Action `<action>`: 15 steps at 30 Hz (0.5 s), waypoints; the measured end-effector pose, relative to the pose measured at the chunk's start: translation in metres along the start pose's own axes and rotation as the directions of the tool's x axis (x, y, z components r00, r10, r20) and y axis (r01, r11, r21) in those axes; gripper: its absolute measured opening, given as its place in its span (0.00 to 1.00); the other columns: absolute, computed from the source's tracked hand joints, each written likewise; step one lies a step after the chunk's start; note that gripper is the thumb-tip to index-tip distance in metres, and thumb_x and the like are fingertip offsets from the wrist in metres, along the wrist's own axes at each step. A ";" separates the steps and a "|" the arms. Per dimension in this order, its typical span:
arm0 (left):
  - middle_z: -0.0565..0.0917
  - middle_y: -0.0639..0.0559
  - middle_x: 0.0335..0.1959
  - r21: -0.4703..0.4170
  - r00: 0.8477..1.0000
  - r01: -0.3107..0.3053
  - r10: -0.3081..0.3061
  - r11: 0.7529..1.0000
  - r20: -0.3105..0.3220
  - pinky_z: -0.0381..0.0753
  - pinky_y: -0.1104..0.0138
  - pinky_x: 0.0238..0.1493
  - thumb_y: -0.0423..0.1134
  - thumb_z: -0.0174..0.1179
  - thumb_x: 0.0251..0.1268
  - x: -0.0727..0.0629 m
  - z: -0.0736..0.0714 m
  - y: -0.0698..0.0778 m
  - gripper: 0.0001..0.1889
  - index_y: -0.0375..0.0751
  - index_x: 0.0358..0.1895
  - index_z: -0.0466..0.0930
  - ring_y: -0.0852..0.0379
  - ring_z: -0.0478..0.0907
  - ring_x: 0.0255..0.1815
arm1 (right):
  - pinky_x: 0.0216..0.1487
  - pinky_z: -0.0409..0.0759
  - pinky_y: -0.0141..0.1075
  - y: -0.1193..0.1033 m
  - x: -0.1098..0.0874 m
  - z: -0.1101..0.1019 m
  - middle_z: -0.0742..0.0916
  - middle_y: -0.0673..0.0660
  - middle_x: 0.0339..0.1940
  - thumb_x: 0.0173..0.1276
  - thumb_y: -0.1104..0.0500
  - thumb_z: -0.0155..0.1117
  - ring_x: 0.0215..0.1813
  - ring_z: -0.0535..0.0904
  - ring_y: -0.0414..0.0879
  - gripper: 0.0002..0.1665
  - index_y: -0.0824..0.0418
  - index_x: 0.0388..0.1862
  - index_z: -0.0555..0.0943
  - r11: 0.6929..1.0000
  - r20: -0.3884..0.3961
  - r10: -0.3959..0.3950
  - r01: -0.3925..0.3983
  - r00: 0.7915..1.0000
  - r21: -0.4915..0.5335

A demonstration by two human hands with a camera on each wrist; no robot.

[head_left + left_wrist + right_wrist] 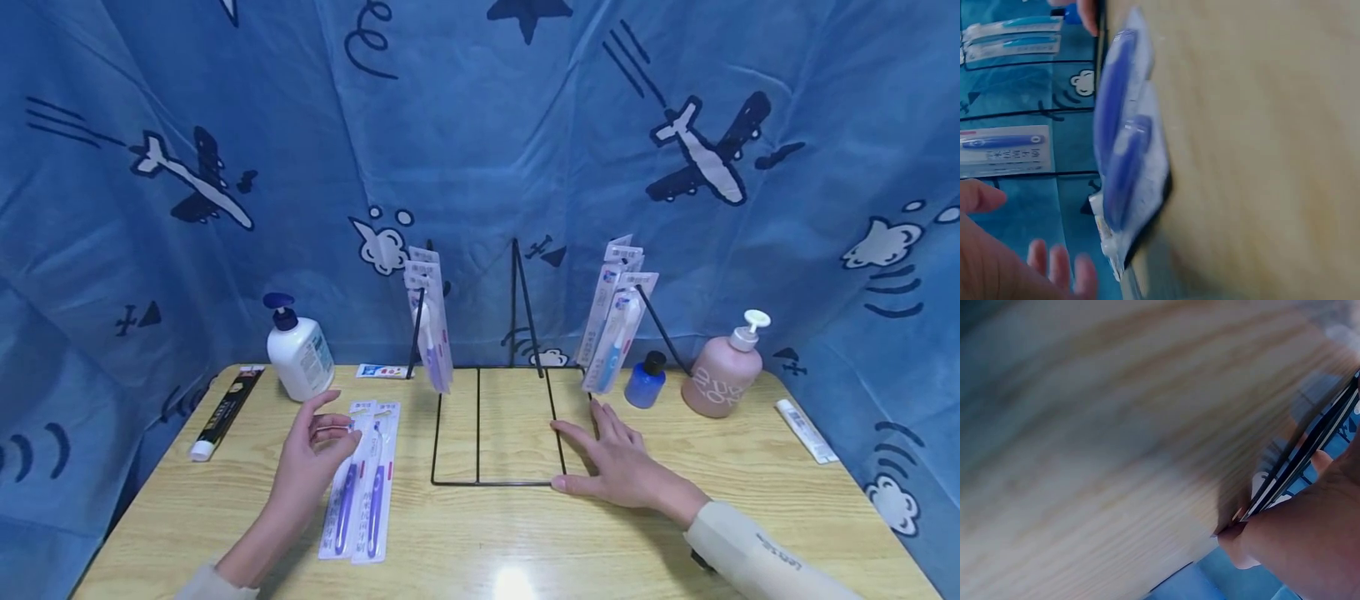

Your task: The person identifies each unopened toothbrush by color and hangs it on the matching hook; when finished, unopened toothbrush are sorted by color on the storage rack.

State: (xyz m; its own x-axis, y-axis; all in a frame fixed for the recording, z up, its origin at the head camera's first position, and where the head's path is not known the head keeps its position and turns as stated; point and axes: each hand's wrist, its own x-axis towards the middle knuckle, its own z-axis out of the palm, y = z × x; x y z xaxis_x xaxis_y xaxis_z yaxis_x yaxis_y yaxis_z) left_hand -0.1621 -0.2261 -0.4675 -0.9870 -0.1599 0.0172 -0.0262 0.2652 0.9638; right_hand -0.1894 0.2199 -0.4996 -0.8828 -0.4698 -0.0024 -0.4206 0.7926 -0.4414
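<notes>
My left hand [311, 446] hovers at the upper left of two packaged purple toothbrushes [375, 492] lying side by side. Its fingers are loosely bent with nothing between them; the left wrist view also shows the thumb and fingers [1035, 262] spread apart. A black wire rack [478, 429] stands mid-table. My right hand [615, 462] rests at the right side of its base, fingers spread, thumb by the front corner. From the rack's left hook hang packaged purple toothbrushes [431, 333]; packaged blue ones [617, 337] hang on the right hook. The middle hook [528, 312] is bare.
Behind the left hand stand a white pump bottle [300, 358] and a black toothpaste tube [228, 408]. A small toothpaste tube [384, 372] lies near the back edge. On the right are a blue bottle [645, 385], a pink pump bottle [722, 379] and a white tube [806, 431].
</notes>
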 end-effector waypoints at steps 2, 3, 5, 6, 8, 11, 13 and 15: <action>0.74 0.35 0.68 0.056 1.000 0.013 -0.013 0.998 -0.002 0.71 0.56 0.67 0.33 0.70 0.75 -0.005 -0.003 -0.004 0.40 0.43 0.85 0.60 0.44 0.72 0.67 | 0.72 0.53 0.83 0.001 0.000 0.000 0.52 0.84 0.84 0.76 0.30 0.68 0.84 0.46 0.82 0.51 0.50 0.88 0.66 1.000 0.005 0.003 -0.003 1.000 0.003; 0.73 0.34 0.69 0.086 1.000 0.022 -0.022 0.996 -0.002 0.70 0.52 0.68 0.33 0.71 0.74 -0.007 -0.005 -0.005 0.41 0.42 0.85 0.60 0.42 0.71 0.68 | 0.73 0.53 0.83 0.001 0.000 0.001 0.52 0.84 0.85 0.76 0.30 0.68 0.84 0.46 0.82 0.51 0.50 0.88 0.65 1.000 0.007 0.004 -0.004 1.000 0.001; 0.71 0.33 0.69 0.142 0.999 0.041 -0.042 0.989 0.004 0.69 0.47 0.70 0.35 0.73 0.72 -0.010 -0.007 -0.008 0.42 0.40 0.84 0.60 0.38 0.70 0.69 | 0.73 0.53 0.82 0.002 0.000 0.001 0.52 0.84 0.85 0.76 0.30 0.68 0.85 0.45 0.81 0.51 0.49 0.88 0.65 1.000 0.009 0.010 -0.010 1.000 0.000; 0.71 0.32 0.69 0.170 0.998 0.055 -0.058 0.984 0.011 0.69 0.45 0.70 0.36 0.73 0.72 -0.011 -0.007 -0.009 0.43 0.39 0.84 0.59 0.37 0.70 0.69 | 0.73 0.53 0.82 0.002 0.000 0.001 0.52 0.84 0.85 0.76 0.29 0.67 0.85 0.45 0.81 0.51 0.49 0.88 0.65 1.000 0.009 0.012 -0.012 1.000 -0.002; 0.71 0.32 0.68 0.229 0.995 0.086 -0.094 0.970 0.025 0.71 0.44 0.68 0.38 0.75 0.70 -0.013 -0.007 -0.012 0.45 0.36 0.84 0.58 0.36 0.70 0.66 | 0.73 0.53 0.82 0.002 0.000 0.000 0.52 0.84 0.85 0.76 0.29 0.68 0.85 0.45 0.81 0.51 0.50 0.88 0.65 1.000 0.007 0.013 -0.013 1.000 -0.007; 0.72 0.32 0.64 0.310 0.990 0.111 -0.132 0.944 0.048 0.75 0.49 0.59 0.38 0.77 0.68 -0.013 -0.006 -0.017 0.48 0.31 0.84 0.56 0.39 0.71 0.60 | 0.73 0.53 0.82 0.000 0.000 -0.001 0.52 0.84 0.85 0.75 0.30 0.68 0.85 0.46 0.81 0.51 0.50 0.88 0.66 1.000 0.006 0.012 -0.012 1.000 -0.006; 0.73 0.34 0.60 0.355 0.986 0.118 -0.151 0.927 0.066 0.76 0.53 0.52 0.37 0.77 0.66 -0.014 -0.006 -0.019 0.49 0.29 0.83 0.55 0.42 0.72 0.54 | 0.73 0.53 0.82 -0.001 0.000 -0.001 0.53 0.84 0.84 0.75 0.30 0.68 0.85 0.46 0.81 0.51 0.51 0.88 0.66 1.000 0.005 0.011 -0.011 1.000 -0.004; 0.75 0.36 0.55 0.400 0.983 0.114 -0.162 0.909 0.086 0.76 0.57 0.45 0.35 0.77 0.65 -0.013 -0.006 -0.021 0.49 0.27 0.83 0.55 0.45 0.72 0.49 | 0.74 0.52 0.82 -0.002 -0.001 -0.001 0.53 0.84 0.84 0.75 0.30 0.69 0.84 0.46 0.81 0.51 0.51 0.88 0.66 1.000 0.003 0.013 -0.013 1.000 -0.002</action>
State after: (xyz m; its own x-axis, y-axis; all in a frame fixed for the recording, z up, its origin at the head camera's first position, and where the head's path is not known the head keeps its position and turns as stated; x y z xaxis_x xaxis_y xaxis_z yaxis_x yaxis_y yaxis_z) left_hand -0.1472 -0.2354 -0.4862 -0.9797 -0.1184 -0.1616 -0.2002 0.6034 0.7719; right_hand -0.1883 0.2194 -0.4979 -0.8877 -0.4603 -0.0106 -0.4094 0.7996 -0.4394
